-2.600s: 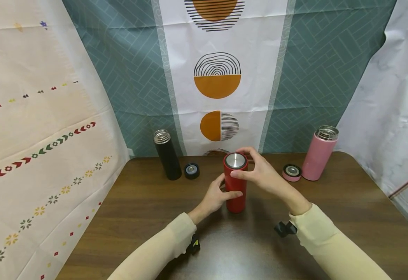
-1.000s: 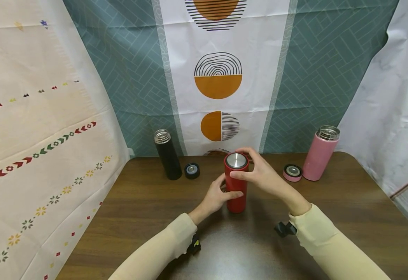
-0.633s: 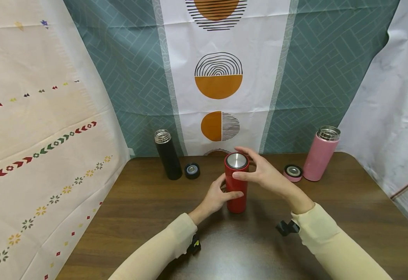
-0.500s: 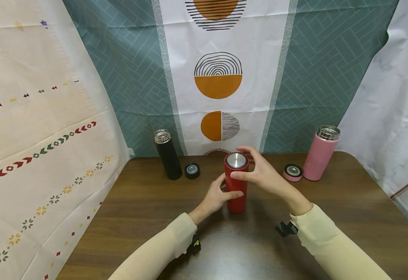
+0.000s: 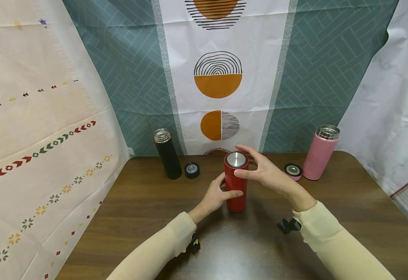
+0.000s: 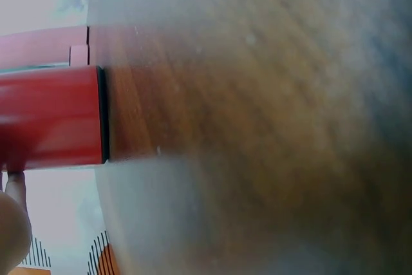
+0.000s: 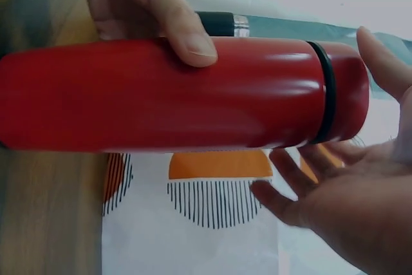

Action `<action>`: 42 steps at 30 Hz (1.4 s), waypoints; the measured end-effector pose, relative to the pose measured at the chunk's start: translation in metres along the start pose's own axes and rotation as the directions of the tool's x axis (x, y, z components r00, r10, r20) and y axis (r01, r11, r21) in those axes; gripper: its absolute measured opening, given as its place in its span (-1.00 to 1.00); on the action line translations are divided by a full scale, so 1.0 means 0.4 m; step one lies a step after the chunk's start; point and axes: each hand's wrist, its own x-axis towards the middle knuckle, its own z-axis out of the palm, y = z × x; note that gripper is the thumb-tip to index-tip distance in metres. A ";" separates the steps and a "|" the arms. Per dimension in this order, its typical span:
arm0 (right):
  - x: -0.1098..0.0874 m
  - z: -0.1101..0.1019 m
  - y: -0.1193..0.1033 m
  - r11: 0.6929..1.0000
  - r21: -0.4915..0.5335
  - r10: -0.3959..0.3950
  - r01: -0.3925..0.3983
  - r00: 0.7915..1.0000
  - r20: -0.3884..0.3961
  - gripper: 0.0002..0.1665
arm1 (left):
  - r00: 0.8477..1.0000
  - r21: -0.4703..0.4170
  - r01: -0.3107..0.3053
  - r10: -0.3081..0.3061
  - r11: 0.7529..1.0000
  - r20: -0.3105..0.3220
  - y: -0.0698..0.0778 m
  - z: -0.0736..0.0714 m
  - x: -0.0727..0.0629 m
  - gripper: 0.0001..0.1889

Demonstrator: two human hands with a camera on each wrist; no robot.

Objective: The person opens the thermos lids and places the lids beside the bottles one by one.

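A red thermos flask (image 5: 236, 194) stands upright near the middle of the table, its silver-topped lid (image 5: 236, 160) at the mouth. The left hand (image 5: 215, 195) grips its body from the left, thumb across the front. The right hand (image 5: 265, 171) is curved round the lid, thumb in front and fingers behind. The right wrist view shows a black ring (image 7: 326, 93) between lid and body, with the right thumb (image 7: 384, 62) at the lid's edge and fingers on its far side. How firmly those fingers press is unclear. The left wrist view shows the flask's black base edge (image 6: 103, 115).
A black flask (image 5: 168, 157) without its lid stands at the back left, its black lid (image 5: 191, 170) beside it. At the back right is an uncapped pink flask (image 5: 318, 157) with its pink lid (image 5: 293, 171). Patterned cloths (image 5: 274, 116) hang behind the wooden table (image 5: 137, 217).
The right hand has shifted and turned slightly to the right about the lid, its thumb sliding along the front rim. The left hand and red flask stay in place.
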 end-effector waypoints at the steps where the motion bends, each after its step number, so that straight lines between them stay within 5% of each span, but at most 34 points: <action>1: 0.001 0.003 0.001 0.999 -0.032 0.005 -0.005 1.000 -0.019 -0.06 | 1.000 0.003 0.003 -0.003 1.000 0.000 0.001 -0.001 0.000 -0.31; 7: 0.003 0.019 0.001 0.994 -0.111 0.005 -0.015 0.996 -0.094 -0.15 | 1.000 0.003 0.018 -0.018 1.000 0.004 0.004 -0.002 0.001 -0.30; 14: -0.001 0.008 -0.002 1.000 0.007 0.000 0.000 1.000 0.006 -0.11 | 1.000 -0.007 0.005 -0.005 1.000 0.000 -0.001 -0.001 -0.002 -0.29; 20: -0.004 0.021 -0.002 0.995 -0.098 0.016 -0.025 0.995 -0.096 0.04 | 1.000 -0.006 0.001 -0.001 1.000 0.002 -0.001 -0.002 -0.002 -0.28; 26: -0.003 0.029 -0.002 0.991 -0.125 0.027 -0.046 0.989 -0.147 -0.11 | 1.000 -0.003 0.011 -0.011 1.000 0.004 -0.002 -0.002 0.000 -0.32; 37: -0.008 0.007 0.000 0.999 0.043 0.033 -0.034 0.999 0.005 -0.09 | 1.000 -0.020 0.005 -0.005 1.000 0.012 0.000 0.001 0.000 -0.31; 42: -0.006 0.020 -0.001 0.998 -0.056 0.019 -0.023 0.998 -0.066 0.00 | 1.000 0.005 0.014 -0.014 1.000 0.003 0.002 -0.001 -0.003 -0.31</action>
